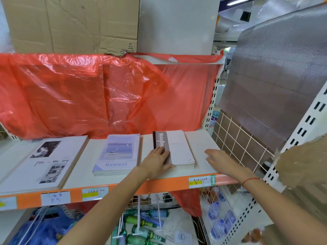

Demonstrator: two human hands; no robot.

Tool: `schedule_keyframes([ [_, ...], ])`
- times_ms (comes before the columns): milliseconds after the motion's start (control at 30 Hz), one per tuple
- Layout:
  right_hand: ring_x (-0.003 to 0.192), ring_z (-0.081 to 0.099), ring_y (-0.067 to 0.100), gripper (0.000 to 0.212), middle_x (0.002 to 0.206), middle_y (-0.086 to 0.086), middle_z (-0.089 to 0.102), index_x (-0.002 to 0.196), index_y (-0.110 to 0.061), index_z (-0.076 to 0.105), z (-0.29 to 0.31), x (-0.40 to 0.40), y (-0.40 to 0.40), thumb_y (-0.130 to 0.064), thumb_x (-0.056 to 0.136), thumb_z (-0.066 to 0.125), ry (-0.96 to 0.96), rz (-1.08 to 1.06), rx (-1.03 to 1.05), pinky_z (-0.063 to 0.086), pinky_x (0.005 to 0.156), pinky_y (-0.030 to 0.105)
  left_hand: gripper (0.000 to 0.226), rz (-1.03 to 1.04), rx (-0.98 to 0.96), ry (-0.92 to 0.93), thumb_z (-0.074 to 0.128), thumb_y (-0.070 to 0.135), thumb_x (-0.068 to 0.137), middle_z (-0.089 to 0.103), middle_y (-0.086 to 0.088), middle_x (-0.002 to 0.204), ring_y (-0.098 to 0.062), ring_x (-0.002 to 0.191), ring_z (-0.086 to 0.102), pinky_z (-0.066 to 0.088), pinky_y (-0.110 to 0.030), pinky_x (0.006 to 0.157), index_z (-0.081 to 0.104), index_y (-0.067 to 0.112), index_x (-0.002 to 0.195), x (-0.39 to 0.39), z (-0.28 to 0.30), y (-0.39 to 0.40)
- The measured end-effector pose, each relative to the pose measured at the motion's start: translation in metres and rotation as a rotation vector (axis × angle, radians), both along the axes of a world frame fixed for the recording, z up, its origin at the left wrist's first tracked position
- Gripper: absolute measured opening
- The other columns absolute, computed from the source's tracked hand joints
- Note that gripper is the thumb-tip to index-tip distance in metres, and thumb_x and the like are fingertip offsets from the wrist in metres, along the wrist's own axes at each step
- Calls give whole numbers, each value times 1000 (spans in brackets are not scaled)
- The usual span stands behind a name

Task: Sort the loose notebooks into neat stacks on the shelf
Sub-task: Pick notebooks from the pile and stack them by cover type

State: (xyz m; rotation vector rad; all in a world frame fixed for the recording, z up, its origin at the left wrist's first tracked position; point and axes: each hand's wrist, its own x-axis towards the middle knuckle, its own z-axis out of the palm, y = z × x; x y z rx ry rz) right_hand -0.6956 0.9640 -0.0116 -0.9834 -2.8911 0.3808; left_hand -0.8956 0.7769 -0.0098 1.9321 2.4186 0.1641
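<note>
Notebooks [177,149] run front to back on the shelf [200,138]. Left hand [158,157] lies flat on their near-left corner (fingers straight); right hand [216,157] rests spread just right.

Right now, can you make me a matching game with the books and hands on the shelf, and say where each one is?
Things:
1. Moment stack
2. NoteBook stack
3. Time Memory stack
4. right hand

Places:
A. far left of the shelf
B. flat on bare shelf, right of all stacks
C. middle of the three stacks
D. under the left hand

Pairs: 1-C, 2-D, 3-A, 4-B
</note>
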Motion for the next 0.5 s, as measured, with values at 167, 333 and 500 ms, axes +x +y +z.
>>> schedule_keyframes([
  [167, 128, 45, 24, 41, 141, 7, 48, 137, -10, 47, -2, -5, -2, -22, 98, 45, -15, 3, -19, 34, 106, 29, 65, 11, 6, -52, 44, 49, 96, 29, -14, 148, -27, 136, 25, 19, -34, 114, 31, 9, 145, -5, -3, 7],
  [333, 128, 46, 24, 41, 140, 8, 49, 136, -10, 47, -1, -5, -3, -21, 97, 46, -20, 6, -22, 35, 107, 31, 66, 24, 25, -59, 44, 50, 95, 27, -13, 150, -27, 139, 21, 18, -34, 114, 32, 8, 145, -3, -7, 10],
  [500, 120, 52, 27, 36, 132, 10, 55, 130, -8, 52, 1, -3, -4, -20, 97, 46, -22, -9, -17, 41, 101, 36, 65, 36, 36, -43, 44, 52, 94, 31, -13, 147, -26, 136, 25, 21, -35, 112, 35, 9, 143, -5, -11, 13],
])
